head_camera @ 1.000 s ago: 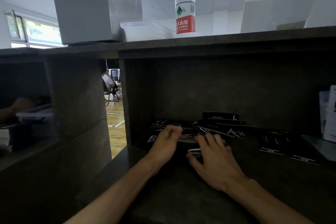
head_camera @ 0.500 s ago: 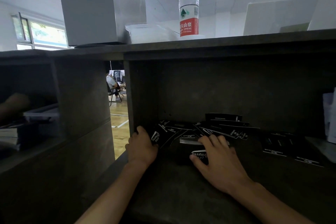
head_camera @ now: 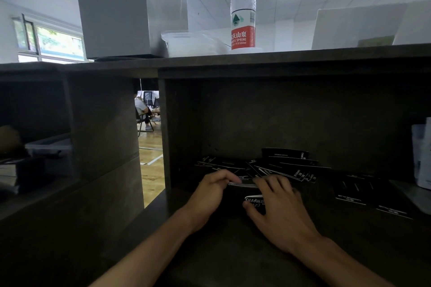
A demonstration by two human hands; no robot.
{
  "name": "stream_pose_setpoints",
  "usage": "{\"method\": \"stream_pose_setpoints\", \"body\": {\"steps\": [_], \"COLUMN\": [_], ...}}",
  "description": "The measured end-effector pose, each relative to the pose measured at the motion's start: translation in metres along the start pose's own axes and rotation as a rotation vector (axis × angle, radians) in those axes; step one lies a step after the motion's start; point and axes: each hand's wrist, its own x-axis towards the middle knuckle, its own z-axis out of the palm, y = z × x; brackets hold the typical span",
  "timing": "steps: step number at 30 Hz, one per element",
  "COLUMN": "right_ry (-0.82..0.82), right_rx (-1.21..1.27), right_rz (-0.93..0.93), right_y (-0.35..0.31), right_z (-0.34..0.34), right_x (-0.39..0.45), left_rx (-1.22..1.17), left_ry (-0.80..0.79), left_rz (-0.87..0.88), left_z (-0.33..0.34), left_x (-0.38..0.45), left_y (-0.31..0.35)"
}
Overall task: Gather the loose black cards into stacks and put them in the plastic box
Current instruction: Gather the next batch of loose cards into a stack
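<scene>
Loose black cards [head_camera: 275, 169] with white print lie scattered at the back of a dark shelf compartment. Both my hands are on a small stack of black cards [head_camera: 250, 193] in front of them. My left hand [head_camera: 211, 191] curls its fingers round the stack's left end. My right hand [head_camera: 277, 202] holds the right end, fingers over the top and thumb at the front edge. More black cards [head_camera: 363, 193] lie flat to the right. A clear plastic box [head_camera: 189, 43] stands on top of the shelf unit, above and to the left.
A water bottle [head_camera: 243, 9] with a red label stands next to the plastic box, beside a grey block [head_camera: 130, 7]. White packets [head_camera: 422, 154] lean at the compartment's right edge. A grey bin [head_camera: 50, 149] sits in the left compartment. A gap shows a wooden floor.
My left hand went out to the left corner of the compartment, then came back with cards to the stack. My right hand stayed on the stack.
</scene>
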Motion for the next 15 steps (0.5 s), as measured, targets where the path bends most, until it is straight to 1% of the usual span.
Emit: {"method": "stream_pose_setpoints", "body": {"steps": [2, 3, 4, 5, 6, 7, 8, 9, 10, 11, 13, 15], "right_ry": [-0.016, -0.021, -0.025, -0.026, -0.024, -0.022, -0.023, -0.029, -0.036, -0.039, -0.039, -0.042], "right_rx": [-0.004, -0.014, -0.026, -0.032, -0.031, -0.031, -0.028, -0.023, -0.021, -0.021, -0.019, -0.014], "right_rz": [-0.008, -0.009, -0.007, -0.003, 0.001, 0.003, 0.003, 0.004, 0.007, 0.009, 0.010, 0.012], "right_y": [0.000, 0.000, 0.000, 0.000, 0.000, 0.000, 0.000, 0.000, 0.000, 0.000, -0.001, -0.001], "right_z": [0.000, 0.000, 0.000, -0.001, -0.001, -0.001, -0.002, -0.002, -0.002, -0.002, -0.003, -0.004], "right_x": [0.001, 0.002, 0.001, 0.001, 0.001, 0.000, 0.000, 0.000, -0.001, -0.001, -0.001, -0.001], "left_rx": [-0.146, -0.194, -0.158, 0.001, 0.301, 0.623, 0.896, 1.059, 1.132, 1.149, 1.121, 1.046], "left_ry": [-0.025, -0.013, 0.043, 0.148, 0.276, 0.366, 0.411, 0.411, 0.384, 0.360, 0.356, 0.398], "left_rz": [-0.091, -0.115, -0.110, -0.067, 0.001, 0.036, 0.016, -0.058, -0.139, -0.183, -0.203, -0.196], "left_z": [0.001, 0.000, -0.004, -0.011, -0.021, -0.030, -0.037, -0.042, -0.044, -0.044, -0.043, -0.045], "left_x": [0.002, 0.003, 0.006, 0.011, 0.018, 0.022, 0.025, 0.027, 0.028, 0.028, 0.029, 0.030], "left_y": [0.002, 0.004, 0.001, -0.003, -0.011, -0.019, -0.026, -0.032, -0.036, -0.038, -0.039, -0.042]}}
